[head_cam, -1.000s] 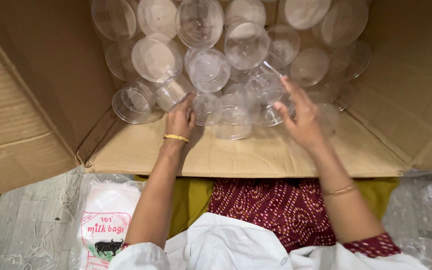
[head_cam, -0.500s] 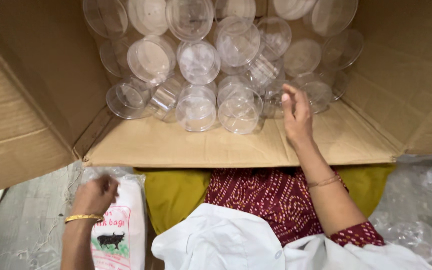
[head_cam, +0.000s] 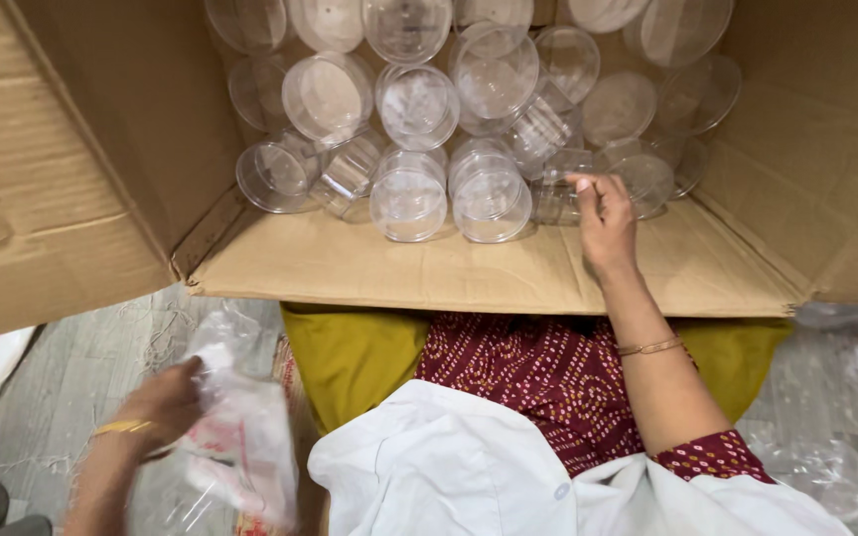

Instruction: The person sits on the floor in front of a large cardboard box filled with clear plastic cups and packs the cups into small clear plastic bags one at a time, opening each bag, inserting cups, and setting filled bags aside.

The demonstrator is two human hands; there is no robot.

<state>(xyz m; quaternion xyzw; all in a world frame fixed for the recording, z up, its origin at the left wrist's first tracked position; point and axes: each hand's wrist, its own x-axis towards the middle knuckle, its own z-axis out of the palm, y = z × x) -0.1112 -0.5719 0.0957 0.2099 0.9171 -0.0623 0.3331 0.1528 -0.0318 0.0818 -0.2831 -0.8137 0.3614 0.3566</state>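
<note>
One hand on a plastic bag, the other among clear jars in a carton.

Near left, the left hand [head_cam: 156, 407] is blurred, fingers closed on a crumpled clear plastic bag [head_cam: 240, 437] above the grey floor [head_cam: 71, 377]. Farther right, the right hand [head_cam: 603, 220] reaches into the cardboard box [head_cam: 399, 273], fingers loosely curled, fingertips touching a clear plastic jar [head_cam: 558, 194] at the heap's near edge.
</note>
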